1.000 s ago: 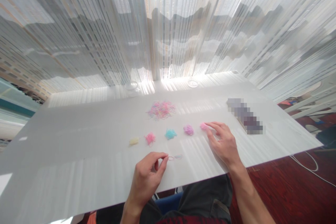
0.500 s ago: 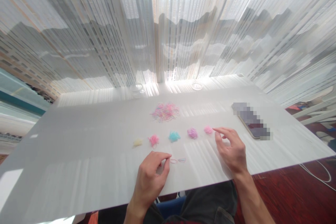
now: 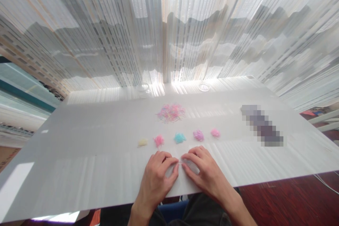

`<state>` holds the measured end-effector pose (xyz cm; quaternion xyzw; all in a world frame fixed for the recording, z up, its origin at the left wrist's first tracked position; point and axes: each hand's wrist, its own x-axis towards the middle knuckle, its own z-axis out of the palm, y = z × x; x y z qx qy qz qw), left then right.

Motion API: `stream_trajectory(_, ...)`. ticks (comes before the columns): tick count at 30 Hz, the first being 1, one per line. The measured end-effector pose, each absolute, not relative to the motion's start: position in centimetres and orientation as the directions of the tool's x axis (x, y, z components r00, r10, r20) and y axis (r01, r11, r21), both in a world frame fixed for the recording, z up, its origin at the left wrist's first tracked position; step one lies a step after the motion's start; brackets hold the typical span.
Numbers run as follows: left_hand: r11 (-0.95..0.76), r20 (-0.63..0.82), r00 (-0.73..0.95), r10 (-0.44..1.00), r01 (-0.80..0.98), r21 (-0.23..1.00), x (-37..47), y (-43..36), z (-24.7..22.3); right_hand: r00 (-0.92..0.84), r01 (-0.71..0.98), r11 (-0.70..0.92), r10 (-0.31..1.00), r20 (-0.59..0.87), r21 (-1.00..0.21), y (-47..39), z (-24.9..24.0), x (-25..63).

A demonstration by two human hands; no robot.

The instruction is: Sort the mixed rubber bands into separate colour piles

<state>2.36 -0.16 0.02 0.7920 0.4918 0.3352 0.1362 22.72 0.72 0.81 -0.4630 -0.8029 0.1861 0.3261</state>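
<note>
My left hand [image 3: 159, 174] rests low over the table, thumb and forefinger pinched on a thin, pale rubber band [image 3: 180, 162] that barely shows between the hands. Close beside it is my right hand [image 3: 205, 169], its curved thumb and forefinger slightly apart at the band's other side. Just beyond the hands runs a row of small rubber-band piles: yellow [image 3: 143, 142], deep pink [image 3: 159, 140], turquoise [image 3: 179, 138], purple [image 3: 198, 135] and light pink [image 3: 215, 133]. Farther back lies a larger mixed-colour heap of rubber bands [image 3: 171, 112].
A phone, blurred out [image 3: 262, 126], lies on the right of the white table [image 3: 79, 141]. Two clear round objects stand at the back edge, one on the left [image 3: 144, 87] and one on the right [image 3: 204, 87]. Striped sheer curtains [image 3: 164, 35] hang behind.
My right hand has come away from the light pink pile, moving left and nearer me to meet my left hand. The view has shifted slightly.
</note>
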Motion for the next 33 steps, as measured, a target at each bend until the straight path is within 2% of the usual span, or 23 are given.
stream_trajectory(7, -0.477, 0.403, 0.286, 0.869, 0.699, 0.533, 2.4, -0.1, -0.1, -0.341, 0.633, 0.521, 0.851, 0.399, -0.572, 0.9, -0.6, 22.5)
stream_trajectory(12, -0.489, 0.392, 0.314, 0.865, 0.703, 0.516, 2.3, 0.0, 0.0, -0.357, 0.594, 0.506, 0.862, 0.36, -0.625, 0.6, -0.2, 23.7)
stream_trajectory(18, -0.498, 0.394, 0.323, 0.86, 0.695, 0.518, 2.2, 0.1, 0.0, -0.359, 0.657, 0.479, 0.878, 0.316, -0.583, 0.6, 0.5, 24.6)
stream_trajectory(27, -0.511, 0.417, 0.321, 0.85, 0.692, 0.51, 2.2, -0.1, -0.5, -0.348, 0.626, 0.538, 0.841, 0.416, -0.565, 1.0, -0.1, 23.1)
stream_trajectory(33, -0.508, 0.425, 0.315, 0.849, 0.707, 0.491, 2.3, -0.2, -0.5, -0.328, 0.6, 0.517, 0.855, 0.402, -0.611, 0.8, 0.0, 23.5)
